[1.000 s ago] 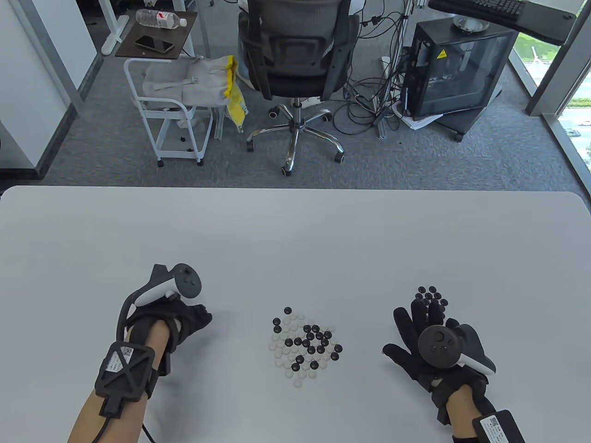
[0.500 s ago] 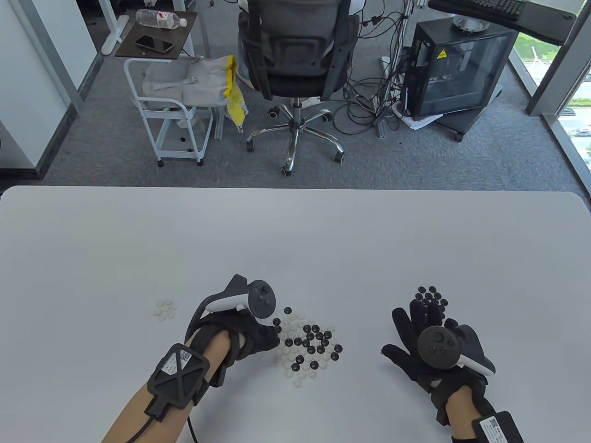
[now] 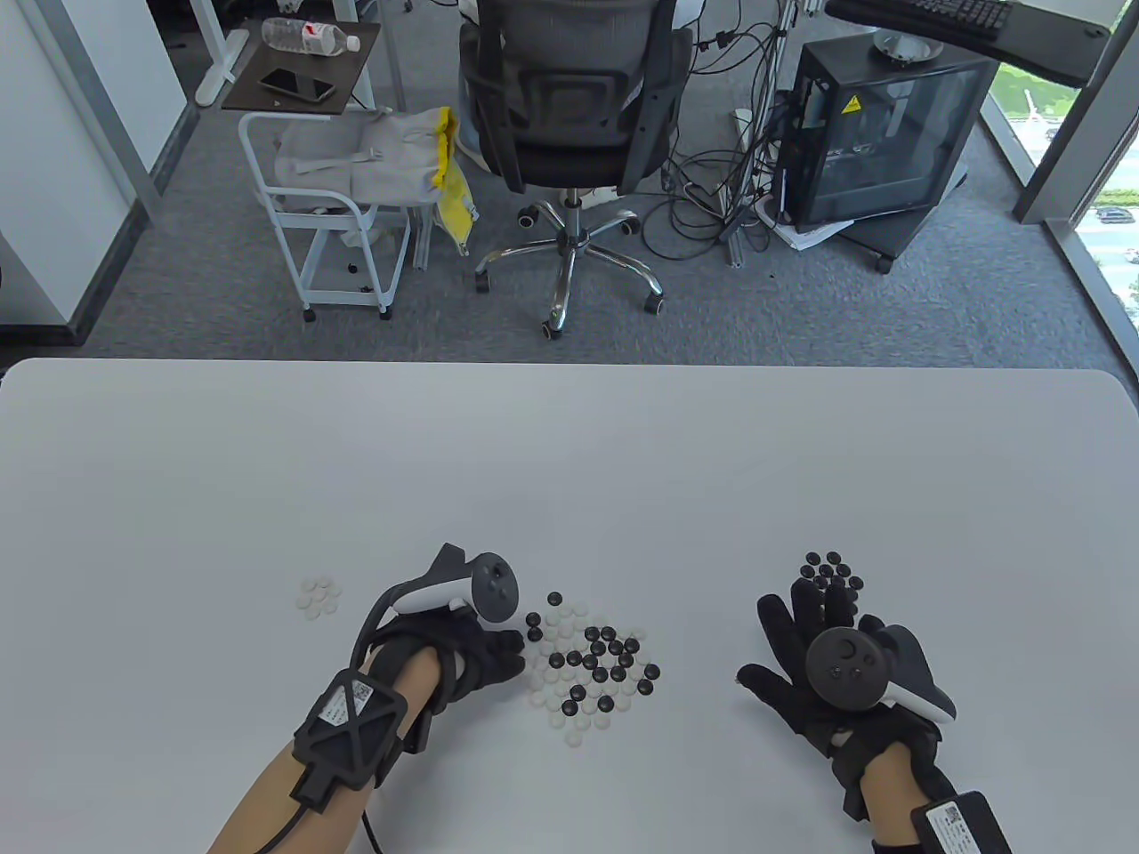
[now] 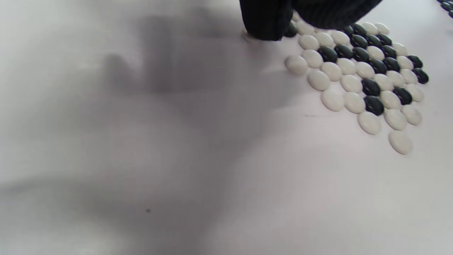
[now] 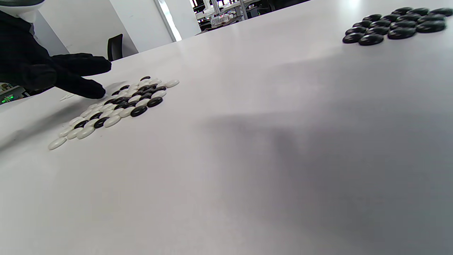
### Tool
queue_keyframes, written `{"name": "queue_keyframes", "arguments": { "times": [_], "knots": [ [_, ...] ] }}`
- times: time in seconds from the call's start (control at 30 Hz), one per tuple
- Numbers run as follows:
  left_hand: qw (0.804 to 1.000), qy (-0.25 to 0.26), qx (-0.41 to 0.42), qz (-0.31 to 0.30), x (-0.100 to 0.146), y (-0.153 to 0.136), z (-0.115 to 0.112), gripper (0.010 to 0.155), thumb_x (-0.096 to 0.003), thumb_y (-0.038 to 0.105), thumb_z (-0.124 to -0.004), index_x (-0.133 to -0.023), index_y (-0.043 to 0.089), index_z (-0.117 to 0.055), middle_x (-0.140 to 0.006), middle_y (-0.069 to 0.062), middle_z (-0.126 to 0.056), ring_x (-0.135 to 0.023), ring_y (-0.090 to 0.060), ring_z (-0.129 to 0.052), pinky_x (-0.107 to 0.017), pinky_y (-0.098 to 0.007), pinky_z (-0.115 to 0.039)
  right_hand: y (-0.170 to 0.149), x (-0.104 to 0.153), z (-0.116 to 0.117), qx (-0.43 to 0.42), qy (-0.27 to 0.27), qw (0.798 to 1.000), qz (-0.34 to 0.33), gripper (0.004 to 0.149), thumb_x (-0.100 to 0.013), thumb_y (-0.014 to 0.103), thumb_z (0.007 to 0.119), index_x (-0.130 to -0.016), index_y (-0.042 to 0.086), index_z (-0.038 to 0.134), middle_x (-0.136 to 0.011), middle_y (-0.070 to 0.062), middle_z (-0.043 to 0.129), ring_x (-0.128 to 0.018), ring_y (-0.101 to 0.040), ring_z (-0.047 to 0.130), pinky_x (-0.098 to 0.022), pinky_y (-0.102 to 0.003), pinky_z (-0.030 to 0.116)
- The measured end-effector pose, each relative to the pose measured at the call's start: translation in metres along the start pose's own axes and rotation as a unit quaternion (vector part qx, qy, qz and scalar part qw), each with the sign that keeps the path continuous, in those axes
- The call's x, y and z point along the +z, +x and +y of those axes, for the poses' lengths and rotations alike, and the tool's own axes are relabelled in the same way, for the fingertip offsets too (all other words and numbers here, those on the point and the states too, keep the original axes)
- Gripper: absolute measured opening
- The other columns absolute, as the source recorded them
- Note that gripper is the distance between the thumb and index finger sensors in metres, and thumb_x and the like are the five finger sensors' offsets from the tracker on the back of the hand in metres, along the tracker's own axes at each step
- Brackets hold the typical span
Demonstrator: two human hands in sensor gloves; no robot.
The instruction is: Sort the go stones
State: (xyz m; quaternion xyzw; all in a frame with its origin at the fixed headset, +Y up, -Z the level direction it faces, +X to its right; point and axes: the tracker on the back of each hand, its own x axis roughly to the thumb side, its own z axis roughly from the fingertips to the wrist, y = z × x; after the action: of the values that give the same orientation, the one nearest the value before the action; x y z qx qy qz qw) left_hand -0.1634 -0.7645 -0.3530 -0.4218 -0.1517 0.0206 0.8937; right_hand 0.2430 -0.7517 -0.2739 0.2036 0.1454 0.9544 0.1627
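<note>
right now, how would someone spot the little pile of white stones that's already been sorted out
On the white table, find the big mixed cluster of black and white stones near the front middle. Look past the left hand to that view's left: the small white pile sits alone there, all white, unlike the all-black pile far right.

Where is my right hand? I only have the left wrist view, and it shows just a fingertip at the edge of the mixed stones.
Observer: Your right hand lies flat on the table with its fingers spread. It is to the right of the mixed pile and holds nothing.
Operator: Are any stones sorted yet?
Observer: Yes. A tight cluster of black stones sits just beyond that hand's fingertips.
Operator: And white ones?
Observer: A small group of white stones lies on the table to the left of your left hand, well apart from the pile.
</note>
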Motion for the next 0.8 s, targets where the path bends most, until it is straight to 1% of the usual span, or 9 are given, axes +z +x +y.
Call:
{"name": "queue_keyframes", "arguments": {
  "times": [0.07,0.13,0.2,0.27,0.33,0.43,0.57,0.8],
  "knots": [
    [0.999,0.006,0.035,0.031,0.001,-0.021,0.008,0.068,-0.0508,0.055,-0.051,-0.115,0.033,-0.054,-0.113,-0.02,0.011,-0.092,-0.054,0.018,-0.055,-0.082,-0.002,0.0,0.0,0.0,0.001,0.002,1.0,0.001,0.083,-0.066,0.051,0.053,-0.119,-0.004,0.02,-0.11,-0.047,0.001,-0.09,-0.069,-0.006,-0.054,-0.09,0.008],
    [0.994,0.015,0.08,0.071,0.001,-0.048,0.016,0.067,-0.0511,0.055,-0.051,-0.114,0.033,-0.057,-0.113,-0.02,0.012,-0.092,-0.054,0.019,-0.055,-0.082,-0.002,0.0,0.0,0.0,0.001,0.004,1.0,0.002,0.083,-0.066,0.051,0.053,-0.119,-0.004,0.02,-0.11,-0.047,0.001,-0.09,-0.069,-0.006,-0.054,-0.09,0.008],
    [0.99,0.025,0.098,0.096,0.001,-0.067,0.02,0.066,-0.0512,0.055,-0.051,-0.114,0.034,-0.056,-0.113,-0.02,0.013,-0.092,-0.054,0.019,-0.055,-0.082,-0.001,0.001,0.0,0.0,0.0,0.004,1.0,0.002,0.083,-0.066,0.051,0.053,-0.119,-0.004,0.02,-0.11,-0.047,0.001,-0.09,-0.069,-0.006,-0.054,-0.09,0.008],
    [0.986,0.026,0.131,0.103,0.002,-0.086,0.021,0.066,-0.0512,0.055,-0.051,-0.114,0.035,-0.055,-0.112,-0.019,0.014,-0.091,-0.054,0.02,-0.056,-0.082,-0.001,0.001,0.0,0.0,0.0,0.002,1.0,0.002,0.083,-0.066,0.051,0.053,-0.119,-0.004,0.02,-0.11,-0.047,0.001,-0.09,-0.069,-0.006,-0.054,-0.09,0.008],
    [0.979,0.029,0.16,0.125,0.005,-0.1,0.023,0.067,-0.0512,0.055,-0.051,-0.114,0.033,-0.057,-0.112,-0.018,0.015,-0.091,-0.053,0.021,-0.056,-0.081,0.0,0.001,-0.001,0.0,0.0,0.002,1.0,0.001,0.083,-0.066,0.051,0.053,-0.119,-0.004,0.02,-0.11,-0.047,0.001,-0.09,-0.069,-0.006,-0.054,-0.09,0.008],
    [0.972,0.036,0.171,0.159,0.009,-0.12,0.026,0.067,-0.0509,0.055,-0.051,-0.114,0.033,-0.058,-0.112,-0.017,0.015,-0.091,-0.053,0.021,-0.056,-0.081,0.0,0.001,-0.001,0.0,0.0,0.005,1.0,0.001,0.083,-0.066,0.051,0.053,-0.119,-0.004,0.02,-0.11,-0.047,0.001,-0.09,-0.069,-0.006,-0.054,-0.09,0.008],
    [0.96,0.045,0.222,0.165,0.012,-0.14,0.024,0.066,-0.0511,0.054,-0.051,-0.114,0.034,-0.057,-0.111,-0.017,0.016,-0.091,-0.052,0.022,-0.056,-0.081,0.0,0.001,-0.001,0.0,-0.001,0.002,1.0,0.001,0.083,-0.066,0.051,0.053,-0.119,-0.004,0.02,-0.11,-0.047,0.001,-0.09,-0.069,-0.006,-0.054,-0.09,0.008],
    [0.948,0.06,0.241,0.198,0.017,-0.158,0.022,0.067,-0.051,0.054,-0.051,-0.114,0.034,-0.056,-0.111,-0.016,0.017,-0.091,-0.052,0.023,-0.056,-0.081,0.001,0.0,-0.001,0.0,-0.003,0.005,1.0,0.004,0.083,-0.066,0.051,0.053,-0.119,-0.004,0.02,-0.11,-0.047,0.001,-0.09,-0.069,-0.006,-0.054,-0.09,0.008]
  ]
}}
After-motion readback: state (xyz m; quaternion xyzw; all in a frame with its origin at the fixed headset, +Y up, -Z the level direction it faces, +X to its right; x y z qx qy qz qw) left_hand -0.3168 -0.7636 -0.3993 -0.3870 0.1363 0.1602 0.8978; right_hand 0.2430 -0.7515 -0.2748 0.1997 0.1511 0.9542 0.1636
